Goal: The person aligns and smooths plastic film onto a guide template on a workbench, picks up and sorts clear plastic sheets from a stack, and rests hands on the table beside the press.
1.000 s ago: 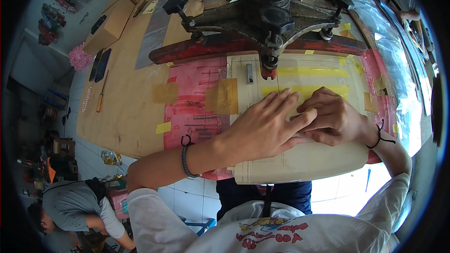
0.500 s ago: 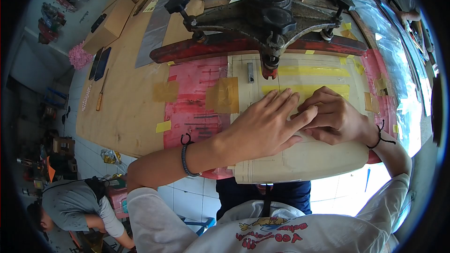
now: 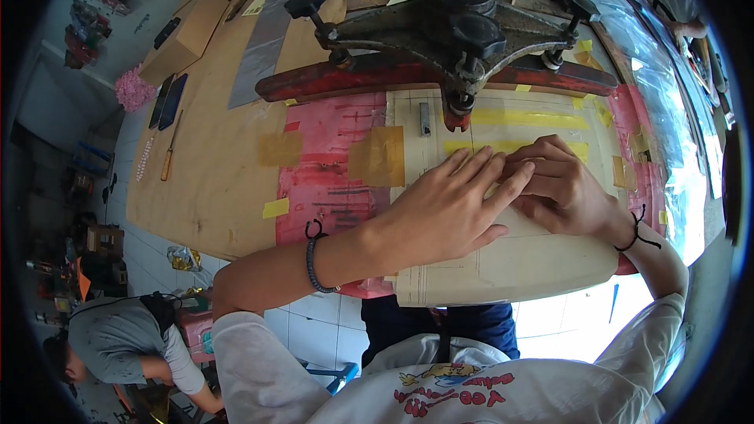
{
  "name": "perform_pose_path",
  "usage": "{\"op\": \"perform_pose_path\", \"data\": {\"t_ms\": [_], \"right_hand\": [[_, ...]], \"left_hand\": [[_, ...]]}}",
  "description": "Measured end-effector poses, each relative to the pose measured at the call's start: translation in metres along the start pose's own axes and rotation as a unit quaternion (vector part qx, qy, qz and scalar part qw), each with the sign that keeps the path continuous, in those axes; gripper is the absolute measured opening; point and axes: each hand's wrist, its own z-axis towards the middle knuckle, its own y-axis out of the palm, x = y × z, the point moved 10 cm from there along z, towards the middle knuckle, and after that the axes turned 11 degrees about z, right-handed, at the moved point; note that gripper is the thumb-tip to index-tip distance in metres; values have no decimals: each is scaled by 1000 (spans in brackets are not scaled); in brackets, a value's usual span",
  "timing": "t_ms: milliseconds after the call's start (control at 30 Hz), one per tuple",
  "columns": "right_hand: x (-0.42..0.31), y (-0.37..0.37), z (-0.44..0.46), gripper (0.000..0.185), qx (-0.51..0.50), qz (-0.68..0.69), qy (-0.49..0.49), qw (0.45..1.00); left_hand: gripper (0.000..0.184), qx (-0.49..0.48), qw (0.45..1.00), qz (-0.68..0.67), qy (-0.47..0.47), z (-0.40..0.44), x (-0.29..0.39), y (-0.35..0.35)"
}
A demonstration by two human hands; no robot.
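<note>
My left hand (image 3: 444,212) lies spread, palm down, on the beige sheet (image 3: 510,275), its fingertips near a yellow tape strip. Against its index finger, my right hand (image 3: 561,188) is closed with curled fingers; whatever it may hold is hidden. A small grey metal bar (image 3: 425,119) lies on the sheet above my left hand. Yellow tape (image 3: 534,118) crosses the sheet, and brown tape (image 3: 377,157) covers its left edge and the pink layer (image 3: 326,165). Over the sheet stands the dark metal clamp arm (image 3: 463,39) with a red bar (image 3: 353,77).
Two phones (image 3: 173,100), a screwdriver (image 3: 170,155) and a cardboard box (image 3: 188,31) are on the wooden table (image 3: 212,188) at left. A person in grey (image 3: 118,338) bends over at lower left. Clear plastic (image 3: 667,86) covers the right side.
The fingers of my right hand have shifted slightly up along my left index finger. My left hand stays almost in place. The view has moved a little.
</note>
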Motion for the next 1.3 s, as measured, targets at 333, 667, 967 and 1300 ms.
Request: {"op": "perform_pose_path", "data": {"t_ms": [333,667,967,1300], "right_hand": [[3,1,-1,31,-4,-2,27,1000],[1,-1,0,28,4,-16,29,999],[5,-1,3,30,12,-20,59,998],[8,1,3,33,-6,-40,79,996]], "left_hand": [[80,-15,1000,7,-11,0,-3,4],[81,-25,1000,0,-19,0,-6,7],[80,-43,998,9,-34,-1,-15,15],[82,-49,997,25,-46,-6,-18,18]]}}
